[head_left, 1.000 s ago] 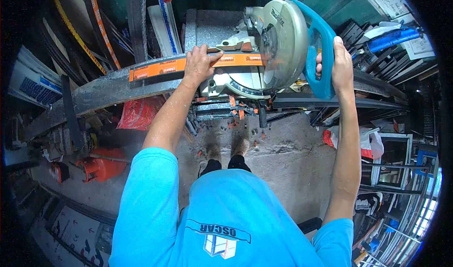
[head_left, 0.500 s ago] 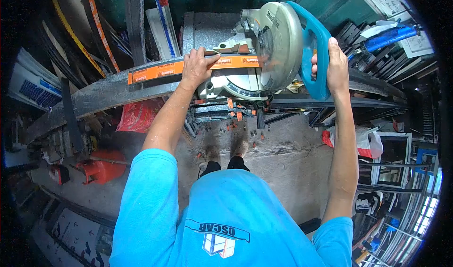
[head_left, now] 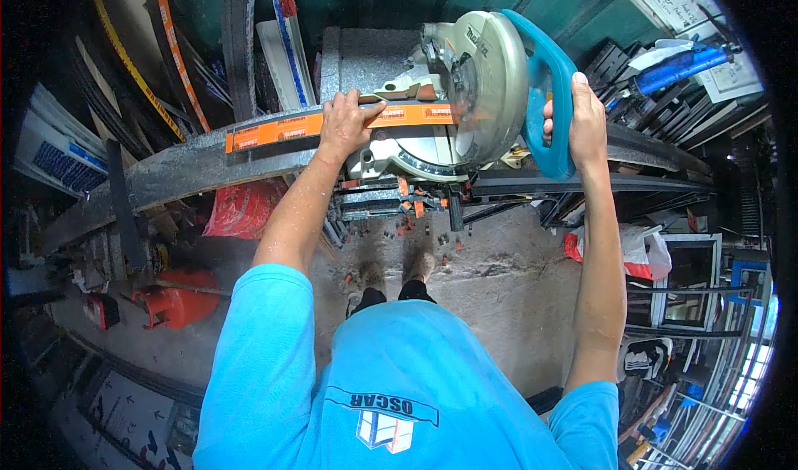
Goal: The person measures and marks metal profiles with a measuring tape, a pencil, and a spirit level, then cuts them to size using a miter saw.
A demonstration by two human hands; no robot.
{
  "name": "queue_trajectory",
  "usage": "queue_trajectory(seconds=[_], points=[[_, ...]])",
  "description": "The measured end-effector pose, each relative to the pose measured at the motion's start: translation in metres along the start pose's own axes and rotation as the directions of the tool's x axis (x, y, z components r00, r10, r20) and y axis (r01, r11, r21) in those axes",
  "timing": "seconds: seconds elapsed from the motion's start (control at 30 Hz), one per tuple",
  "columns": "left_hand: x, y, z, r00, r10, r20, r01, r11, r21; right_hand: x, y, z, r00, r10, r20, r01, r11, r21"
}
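A miter saw [head_left: 490,79] with a pale green blade guard stands at the back of the workspace. My right hand [head_left: 587,129] is wrapped around its teal handle [head_left: 561,63]. A long dark profile strip covered in orange printed film [head_left: 278,130] lies across the saw base [head_left: 407,152], its right end under the guard. My left hand [head_left: 346,124] grips this strip left of the blade, fingers over the far edge and thumb stretched along it. The blade's lower part is hidden by the guard and strip.
A long grey beam [head_left: 166,175] runs left of the saw. Profiles lean against the back wall, and more are stacked at right. Orange and dark offcuts lie on the floor [head_left: 499,279]. A red bag [head_left: 243,208] and a red machine [head_left: 179,297] are at left.
The saw handle and my right hand have shifted slightly left and down in the view. My left hand stays on the strip, whose printed film now looks sharper.
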State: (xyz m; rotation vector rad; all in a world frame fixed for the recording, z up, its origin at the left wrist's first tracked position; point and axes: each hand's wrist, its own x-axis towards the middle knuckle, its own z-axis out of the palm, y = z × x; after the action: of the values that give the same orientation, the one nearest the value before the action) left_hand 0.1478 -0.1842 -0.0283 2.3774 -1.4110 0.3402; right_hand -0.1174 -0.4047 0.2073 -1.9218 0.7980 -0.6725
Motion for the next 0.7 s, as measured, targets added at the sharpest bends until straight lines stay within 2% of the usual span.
queue_trajectory(seconds=[0.7], points=[[0.0001,-0.0020,0.0027,1.000,0.004,-0.025,-0.004,1.000,-0.006,-0.0037,0.0024,0.0021,1.000,-0.004,-0.011,0.004,1.000,0.002]])
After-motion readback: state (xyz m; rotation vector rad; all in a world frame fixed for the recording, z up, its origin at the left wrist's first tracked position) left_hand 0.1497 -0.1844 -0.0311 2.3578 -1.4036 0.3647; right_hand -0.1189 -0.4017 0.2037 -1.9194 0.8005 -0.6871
